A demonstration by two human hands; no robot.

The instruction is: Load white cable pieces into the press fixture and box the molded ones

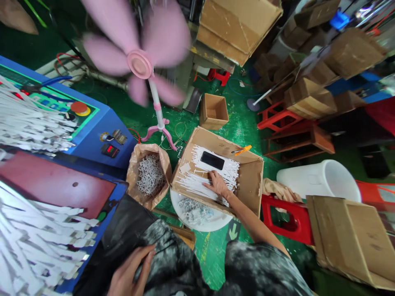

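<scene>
My right hand [217, 183] reaches down into an open cardboard box [250, 181] on the floor and rests palm down on a layer of thin white strips [212, 174], fingers spread flat. A black phone [212, 160] lies on the strips just beyond the fingers. My left hand [129, 274] lies flat on my dark patterned lap, fingers stretched out and holding nothing.
A brown bag [149, 174] of white pieces stands left of the box, above a white bucket [200, 216]. A blue machine [89, 131] with rows of white strips [31, 123] fills the left. A spinning pink fan [140, 61], red stool [286, 220], white tub [321, 179] and cardboard cartons [352, 234] surround me.
</scene>
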